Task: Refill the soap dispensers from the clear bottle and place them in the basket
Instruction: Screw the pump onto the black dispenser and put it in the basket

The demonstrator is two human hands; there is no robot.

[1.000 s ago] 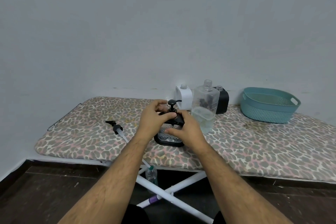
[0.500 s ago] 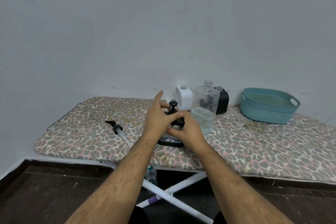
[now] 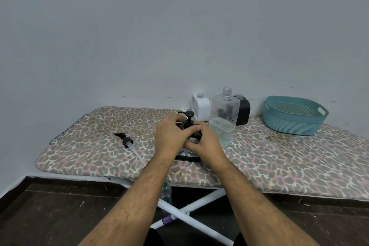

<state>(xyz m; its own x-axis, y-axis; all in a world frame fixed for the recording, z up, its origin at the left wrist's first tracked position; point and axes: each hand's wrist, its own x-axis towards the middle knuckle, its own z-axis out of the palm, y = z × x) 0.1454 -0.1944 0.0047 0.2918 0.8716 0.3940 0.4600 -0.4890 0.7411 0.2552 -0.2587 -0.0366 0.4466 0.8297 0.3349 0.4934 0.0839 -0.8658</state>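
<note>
Both hands, left hand (image 3: pixel 171 136) and right hand (image 3: pixel 205 142), are gripping the near soap dispenser (image 3: pixel 189 153) on the ironing board (image 3: pixel 95 146), seemingly screwing its pump on; white dispenser (image 3: pixel 200 109) and black dispenser (image 3: pixel 242 113) are standing uncapped, the basket (image 3: pixel 294 115) holding nothing.

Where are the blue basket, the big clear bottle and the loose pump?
basket (image 3: pixel 290 125), head view, front wall
clear bottle (image 3: pixel 224 112), head view, middle of body
loose pump (image 3: pixel 127 142), head view, black collar

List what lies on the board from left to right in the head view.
loose pump → left hand → right hand → clear bottle → black dispenser → teal basket
</note>
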